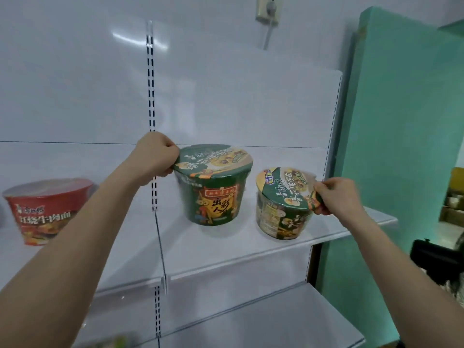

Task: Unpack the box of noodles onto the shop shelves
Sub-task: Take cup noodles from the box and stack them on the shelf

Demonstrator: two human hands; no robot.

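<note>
Pinching the lid rim of the left cup (213, 187) with my left grip (155, 156), fingers curled tight on its edge, I hold the right cup (283, 204) the same way in my right grip (339, 197). Both green cups sit on the white shelf (226, 249), near each other, the right one tilted. A red cup (45, 209) stands well apart to the left

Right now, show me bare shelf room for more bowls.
Bare: the shelf between the red bowl and the left green bowl, the strip before them, the lower shelf. Crowded: the right end, around the right green bowl and right hand.
</note>
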